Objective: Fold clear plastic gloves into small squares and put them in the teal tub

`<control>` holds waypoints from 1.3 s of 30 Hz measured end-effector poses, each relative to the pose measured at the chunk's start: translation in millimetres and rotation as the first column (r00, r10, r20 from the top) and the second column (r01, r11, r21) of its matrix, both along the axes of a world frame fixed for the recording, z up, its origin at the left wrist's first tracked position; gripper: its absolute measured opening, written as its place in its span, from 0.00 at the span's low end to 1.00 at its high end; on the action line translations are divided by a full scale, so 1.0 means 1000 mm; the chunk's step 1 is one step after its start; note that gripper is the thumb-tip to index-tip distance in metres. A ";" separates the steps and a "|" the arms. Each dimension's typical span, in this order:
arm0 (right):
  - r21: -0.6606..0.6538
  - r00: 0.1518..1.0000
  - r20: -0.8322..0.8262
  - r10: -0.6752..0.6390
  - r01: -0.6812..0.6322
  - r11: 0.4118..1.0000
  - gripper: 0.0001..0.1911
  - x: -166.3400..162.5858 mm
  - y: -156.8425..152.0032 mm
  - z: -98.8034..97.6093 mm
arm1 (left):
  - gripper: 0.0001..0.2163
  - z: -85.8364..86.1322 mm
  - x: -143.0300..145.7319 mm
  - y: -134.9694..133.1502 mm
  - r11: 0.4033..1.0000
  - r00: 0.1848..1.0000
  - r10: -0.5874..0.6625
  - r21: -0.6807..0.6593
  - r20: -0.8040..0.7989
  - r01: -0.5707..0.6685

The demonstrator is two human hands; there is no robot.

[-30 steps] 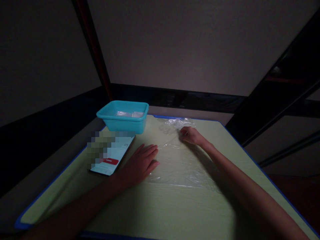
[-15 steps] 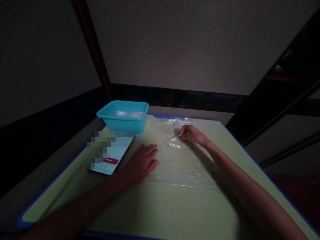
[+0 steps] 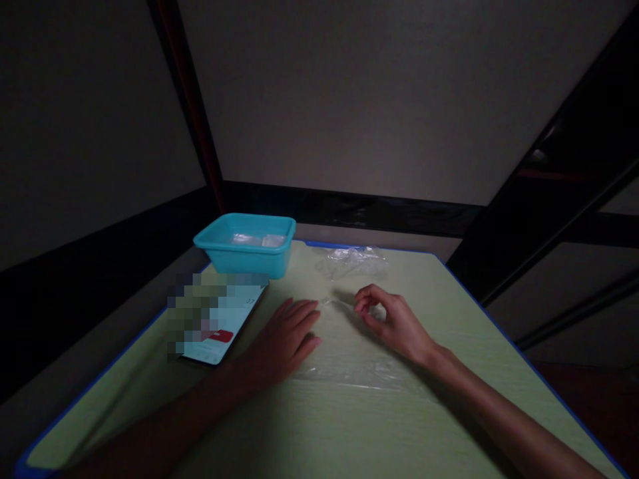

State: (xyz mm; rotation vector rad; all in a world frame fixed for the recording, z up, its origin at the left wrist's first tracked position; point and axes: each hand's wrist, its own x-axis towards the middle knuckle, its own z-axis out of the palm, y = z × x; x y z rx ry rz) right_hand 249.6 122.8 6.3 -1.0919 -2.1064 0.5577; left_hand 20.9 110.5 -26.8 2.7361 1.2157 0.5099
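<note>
1. The light is dim, so I can barely trace the clear plastic sheet [image 3: 349,352] lying flat in the middle of the tabletop [image 3: 349,432]. Part of the phone [image 3: 227,326] screen is blurred out, and both forearms run off the lower edge.
2. The tabletop's blue border runs close behind the teal basin [image 3: 244,256] and the crumpled plastic [image 3: 352,261]. I see open room on the near half.
3. The left hand [image 3: 284,339] has its grip released, palm flat on the sheet's left edge. The right hand [image 3: 397,322] has its grip pinched, thumb to forefinger, on the sheet's far edge, which is raised slightly.

Dim room, perhaps a home: small table [image 3: 324,426], bare wall [image 3: 349,100].
</note>
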 end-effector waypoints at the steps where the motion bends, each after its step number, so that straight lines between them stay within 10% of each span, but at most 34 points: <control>1: -0.017 0.998 0.057 0.022 -0.021 1.000 0.06 0.001 -0.004 0.000 | 0.15 -0.001 0.001 0.000 1.000 1.000 -0.006 -0.001 0.009 0.006; 21: 0.059 0.848 0.510 0.147 -0.204 0.977 0.26 0.014 -0.008 -0.019 | 0.18 -0.003 0.019 0.016 0.993 0.993 -0.120 -0.008 -0.018 0.120; 39: -0.045 0.868 0.443 0.226 -0.230 0.972 0.25 0.022 -0.011 -0.016 | 0.19 -0.001 0.020 0.018 0.998 0.998 -0.056 -0.038 -0.012 0.055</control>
